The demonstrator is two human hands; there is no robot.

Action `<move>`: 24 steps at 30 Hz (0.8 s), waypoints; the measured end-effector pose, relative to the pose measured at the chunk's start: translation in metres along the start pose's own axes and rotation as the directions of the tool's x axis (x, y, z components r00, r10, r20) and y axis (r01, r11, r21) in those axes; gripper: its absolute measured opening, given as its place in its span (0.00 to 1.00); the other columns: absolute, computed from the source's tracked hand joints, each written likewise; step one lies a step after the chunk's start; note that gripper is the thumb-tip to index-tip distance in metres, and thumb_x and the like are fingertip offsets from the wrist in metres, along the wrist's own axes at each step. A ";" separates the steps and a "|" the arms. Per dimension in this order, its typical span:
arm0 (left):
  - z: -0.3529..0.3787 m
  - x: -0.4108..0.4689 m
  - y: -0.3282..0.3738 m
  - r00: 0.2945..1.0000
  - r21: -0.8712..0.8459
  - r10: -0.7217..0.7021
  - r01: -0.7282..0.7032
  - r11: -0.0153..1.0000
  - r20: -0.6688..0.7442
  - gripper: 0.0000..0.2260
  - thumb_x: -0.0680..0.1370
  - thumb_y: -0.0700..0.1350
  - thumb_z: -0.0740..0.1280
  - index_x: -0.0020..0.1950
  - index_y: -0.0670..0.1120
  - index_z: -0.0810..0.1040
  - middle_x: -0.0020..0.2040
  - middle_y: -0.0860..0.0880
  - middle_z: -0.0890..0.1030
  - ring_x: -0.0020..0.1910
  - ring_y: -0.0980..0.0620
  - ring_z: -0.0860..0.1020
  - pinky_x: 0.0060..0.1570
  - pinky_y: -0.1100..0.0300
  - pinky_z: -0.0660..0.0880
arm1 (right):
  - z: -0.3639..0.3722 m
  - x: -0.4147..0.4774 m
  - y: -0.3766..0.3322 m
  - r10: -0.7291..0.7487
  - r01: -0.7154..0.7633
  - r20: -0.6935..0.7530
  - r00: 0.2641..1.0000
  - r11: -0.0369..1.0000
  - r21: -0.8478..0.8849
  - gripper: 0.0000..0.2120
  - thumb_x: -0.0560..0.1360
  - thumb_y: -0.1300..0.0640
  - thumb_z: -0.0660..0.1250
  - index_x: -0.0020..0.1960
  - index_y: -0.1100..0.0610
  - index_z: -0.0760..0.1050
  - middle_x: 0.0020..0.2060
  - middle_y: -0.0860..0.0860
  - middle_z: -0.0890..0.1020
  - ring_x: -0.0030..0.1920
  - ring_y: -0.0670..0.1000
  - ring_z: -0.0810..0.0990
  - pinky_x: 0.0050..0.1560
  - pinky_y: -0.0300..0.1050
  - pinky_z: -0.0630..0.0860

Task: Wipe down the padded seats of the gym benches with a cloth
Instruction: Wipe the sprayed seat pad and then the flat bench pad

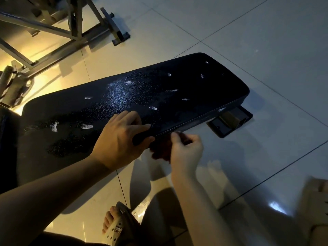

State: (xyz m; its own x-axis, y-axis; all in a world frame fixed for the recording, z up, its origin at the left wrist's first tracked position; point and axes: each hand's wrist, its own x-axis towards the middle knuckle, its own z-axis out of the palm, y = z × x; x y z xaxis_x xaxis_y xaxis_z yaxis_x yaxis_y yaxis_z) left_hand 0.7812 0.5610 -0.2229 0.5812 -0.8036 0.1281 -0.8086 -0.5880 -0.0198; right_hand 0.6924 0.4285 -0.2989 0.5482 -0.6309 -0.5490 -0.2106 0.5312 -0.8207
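A long black padded bench seat (pixel 159 91) runs from the lower left to the right middle, with white foam spots and wet patches scattered over it. My left hand (pixel 120 139) rests on the seat's near edge, fingers on top and thumb curled round the side. Just below that edge, my right hand (pixel 186 150) grips a dark red cloth (pixel 162 150), which is bunched, mostly in shadow and pressed near the seat's side.
The bench's foot plate (pixel 230 121) sticks out under the right end. A grey metal gym frame (pixel 71 23) stands at the upper left. Glossy floor tiles (pixel 266 50) spread to the right. My sandalled foot (pixel 117 226) is at the bottom.
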 end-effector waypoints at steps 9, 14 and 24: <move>0.000 0.002 0.001 1.000 -0.017 -0.003 0.003 1.000 0.002 0.23 0.78 0.62 0.61 0.59 0.47 0.84 0.46 0.50 0.74 0.44 0.50 0.72 0.43 0.49 0.74 | -0.059 0.050 -0.037 0.076 -0.026 -0.266 0.961 0.982 0.189 0.23 0.76 0.63 0.73 0.67 0.55 0.70 0.56 0.53 0.79 0.51 0.51 0.82 0.50 0.52 0.84; -0.001 0.002 0.001 1.000 -0.023 -0.012 0.012 1.000 -0.003 0.21 0.78 0.61 0.63 0.58 0.48 0.85 0.45 0.51 0.73 0.44 0.50 0.72 0.44 0.49 0.73 | -0.044 0.044 -0.043 0.064 0.003 -0.244 0.968 0.965 0.264 0.21 0.75 0.68 0.73 0.66 0.63 0.73 0.50 0.54 0.82 0.46 0.49 0.83 0.31 0.33 0.78; -0.006 0.004 0.003 0.999 -0.074 -0.043 0.045 0.996 0.018 0.21 0.77 0.61 0.62 0.57 0.49 0.85 0.45 0.52 0.74 0.45 0.50 0.72 0.47 0.49 0.73 | -0.008 -0.010 -0.020 0.010 0.002 -0.054 0.999 0.976 0.220 0.18 0.76 0.65 0.73 0.64 0.56 0.73 0.51 0.51 0.81 0.48 0.43 0.82 0.39 0.29 0.77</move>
State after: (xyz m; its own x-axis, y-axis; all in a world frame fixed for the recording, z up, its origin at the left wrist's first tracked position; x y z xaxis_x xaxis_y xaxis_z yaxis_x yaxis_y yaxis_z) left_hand 0.7806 0.5569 -0.2169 0.6173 -0.7789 0.1109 -0.7864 -0.6148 0.0593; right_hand 0.6844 0.4194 -0.2789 0.5019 -0.6550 -0.5649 -0.0266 0.6411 -0.7670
